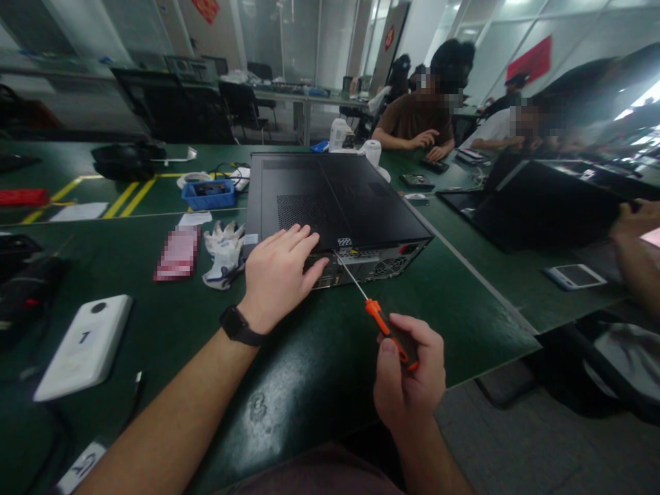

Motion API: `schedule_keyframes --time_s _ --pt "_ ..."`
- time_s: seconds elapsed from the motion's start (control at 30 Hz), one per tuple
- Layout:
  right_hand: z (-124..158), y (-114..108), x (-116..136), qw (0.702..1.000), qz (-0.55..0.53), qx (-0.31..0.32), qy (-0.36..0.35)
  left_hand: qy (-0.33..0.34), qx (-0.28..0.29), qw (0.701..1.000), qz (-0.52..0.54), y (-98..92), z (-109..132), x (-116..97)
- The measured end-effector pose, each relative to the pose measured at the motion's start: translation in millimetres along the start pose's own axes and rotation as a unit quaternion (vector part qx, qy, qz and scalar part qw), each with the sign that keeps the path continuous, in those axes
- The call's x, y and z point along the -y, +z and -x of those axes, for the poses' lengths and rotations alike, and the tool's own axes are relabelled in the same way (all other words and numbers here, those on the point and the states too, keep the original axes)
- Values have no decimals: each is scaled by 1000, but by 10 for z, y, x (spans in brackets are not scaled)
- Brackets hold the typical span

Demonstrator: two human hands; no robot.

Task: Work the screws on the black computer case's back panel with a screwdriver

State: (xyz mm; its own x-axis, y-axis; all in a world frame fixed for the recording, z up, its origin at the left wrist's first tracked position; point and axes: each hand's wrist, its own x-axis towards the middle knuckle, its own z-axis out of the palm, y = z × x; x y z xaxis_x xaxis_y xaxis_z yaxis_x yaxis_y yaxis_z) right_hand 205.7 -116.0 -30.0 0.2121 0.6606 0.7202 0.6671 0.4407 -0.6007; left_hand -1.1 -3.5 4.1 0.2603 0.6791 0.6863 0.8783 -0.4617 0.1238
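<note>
A black desktop computer case [330, 189] lies on its side on the green table, its rear panel with ports and a fan grille turned toward me. My left hand [281, 271] rests with spread fingers on the case's near edge, thumb apart and lower. In my right hand [410, 371] is a screwdriver [389, 330] with an orange and dark handle. Its thin shaft points up and left, and the tip meets the rear edge of the case near the middle. Whether a screw sits under the tip is too small to tell.
Left of the case are a white work glove [223, 254], a pink packet [178, 253], a blue parts bin [209, 194] and a white power bank [85, 347]. Co-workers sit at the right, near a black panel [546, 199] and a phone-like device [575, 276]. The table edge runs at the lower right.
</note>
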Motion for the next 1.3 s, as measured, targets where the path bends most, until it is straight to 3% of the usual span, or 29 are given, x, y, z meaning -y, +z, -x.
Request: schedule_keyframes --time_s 0.4,0.83,0.97,1.1,1.3 --pt "50 5 -53 999 -19 13 34 -7 5 1000 7 -3 -2 -4" --pt "-51 0 15 999 -12 16 -48 0 -3 1000 5 5 1 7" --pt "4 18 -26 1000 8 -13 -12 4 -1 1000 2 7 -1 7" --pt "37 2 -44 999 -2 2 39 6 -5 1000 -3 12 -1 8" --pt "-36 -4 30 1000 27 0 -14 3 -4 1000 -1 16 3 12"
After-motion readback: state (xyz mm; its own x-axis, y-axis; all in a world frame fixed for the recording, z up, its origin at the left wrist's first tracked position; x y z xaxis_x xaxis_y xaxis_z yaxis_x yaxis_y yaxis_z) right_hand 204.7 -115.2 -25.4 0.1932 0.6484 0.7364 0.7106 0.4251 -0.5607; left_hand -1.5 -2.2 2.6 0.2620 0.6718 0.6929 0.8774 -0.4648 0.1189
